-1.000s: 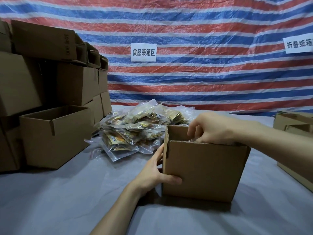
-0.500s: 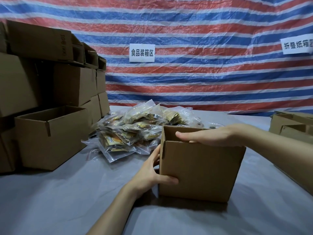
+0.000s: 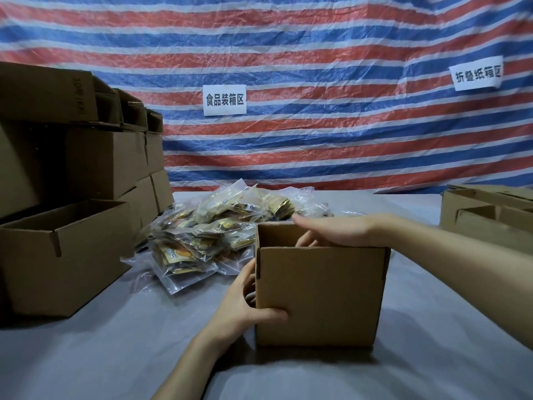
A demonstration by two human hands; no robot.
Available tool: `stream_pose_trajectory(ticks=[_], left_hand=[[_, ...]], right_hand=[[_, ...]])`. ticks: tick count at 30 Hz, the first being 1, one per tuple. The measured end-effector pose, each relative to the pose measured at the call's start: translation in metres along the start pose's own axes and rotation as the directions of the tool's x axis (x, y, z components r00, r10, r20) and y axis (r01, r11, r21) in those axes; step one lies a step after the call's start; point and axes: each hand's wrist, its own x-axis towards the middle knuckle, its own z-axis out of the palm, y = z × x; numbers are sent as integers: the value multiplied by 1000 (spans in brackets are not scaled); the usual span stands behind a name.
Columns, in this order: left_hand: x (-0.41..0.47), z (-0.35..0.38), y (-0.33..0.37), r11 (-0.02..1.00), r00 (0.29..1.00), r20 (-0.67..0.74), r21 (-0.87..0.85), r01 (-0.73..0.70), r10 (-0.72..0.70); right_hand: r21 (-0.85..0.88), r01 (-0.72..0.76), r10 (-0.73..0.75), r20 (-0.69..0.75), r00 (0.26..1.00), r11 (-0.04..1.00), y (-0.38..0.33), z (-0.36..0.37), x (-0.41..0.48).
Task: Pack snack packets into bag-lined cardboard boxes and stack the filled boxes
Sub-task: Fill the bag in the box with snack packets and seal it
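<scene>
The left hand point(image 3: 245, 307) holds the box point(image 3: 320, 295) by its side, so the flat, open right hand point(image 3: 331, 230) should push down inside gently, not tipping it.

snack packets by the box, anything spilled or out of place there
Nothing looks spilled or damaged. The snack packets lie in a loose, overlapping heap on the table, behind and left of the box the left hand grips; the box stands upright.

Bare left grip point(image 3: 248, 307), bare right grip point(image 3: 331, 230)
</scene>
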Motion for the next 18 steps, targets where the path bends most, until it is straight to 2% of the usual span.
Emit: stream_pose_trajectory(ticks=[2, 3, 5, 8, 10, 12, 14, 18], left_hand=[[-1, -1, 0, 998, 998, -53, -47, 29, -31], [-1, -1, 0, 997, 996, -75, -73, 37, -43], [-1, -1, 1, 993, 992, -114, -113, 36, -49], [-1, 1, 1, 989, 983, -174, -147, 27, -53], [-1, 0, 0, 985, 978, -201, -172, 23, -58], [0, 0, 1, 982, 976, -212, -186, 19, -59], [0, 0, 1, 983, 975, -215, -184, 21, -61], [-1, 0, 2, 985, 975, -216, -174, 20, -58]], right_hand=[[94, 154, -138, -156, 978, 984, 1, -7, 0], [145, 252, -209, -262, 942, 957, 2, -12, -2], [196, 450, -306, -500, 810, 871, 11, -21, -7], [147, 579, -266, -780, 566, 802, 38, -31, -6], [144, 556, -172, -862, 477, 819, 63, -28, 1], [149, 444, -92, -875, 475, 883, 93, -21, 13], [164, 293, -20, -843, 538, 942, 129, -10, 28], [207, 95, 115, -808, 578, 974, 196, 23, 45]])
